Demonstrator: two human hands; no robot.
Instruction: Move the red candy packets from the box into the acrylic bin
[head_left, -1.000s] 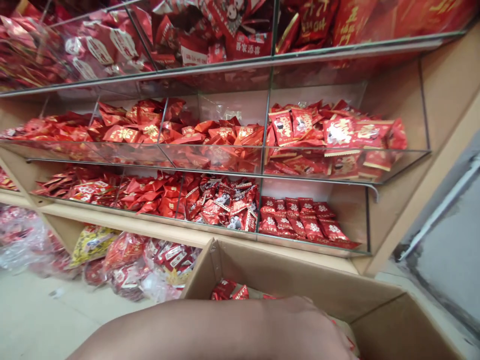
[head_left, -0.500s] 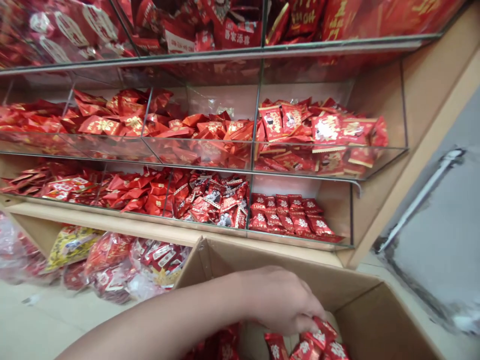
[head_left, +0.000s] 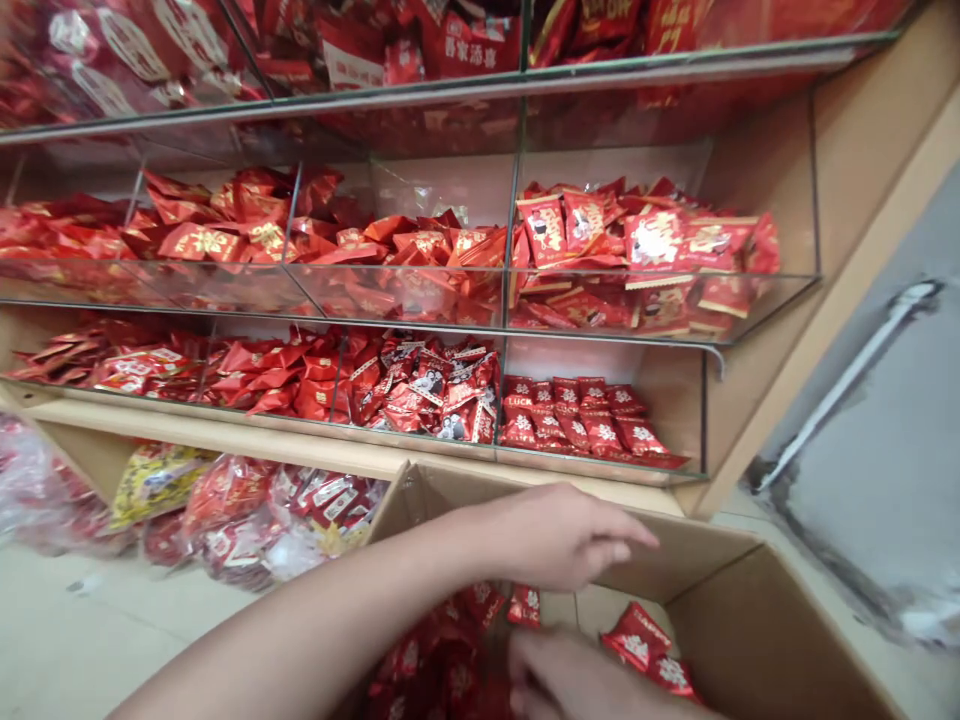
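Note:
My left hand (head_left: 566,537) reaches across a cardboard box (head_left: 720,575) in front of the shelf, with nothing in its stretched fingers. Lower down, my right hand (head_left: 577,680) is inside the box, blurred, its fingers pointing left; whether they grip anything cannot be made out. Left of it lies a heap of small red wrapped candies (head_left: 424,655), partly covered by my left forearm. Two red candy packets (head_left: 637,635) with white lettering lie to its right on the box bottom. Another red packet (head_left: 523,605) sits just below my left wrist.
A tiered shelf with glass dividers holds many red packets (head_left: 435,385). In its lower right compartment, red candies (head_left: 574,415) stand in rows. Plastic bags of packets (head_left: 232,520) lie on the floor at left. A grey wall (head_left: 885,430) with a white pipe is at right.
My left hand has let go of the red candies it was touching and risen slightly, its fingers now straighter. My right hand has come into view from the bottom right.

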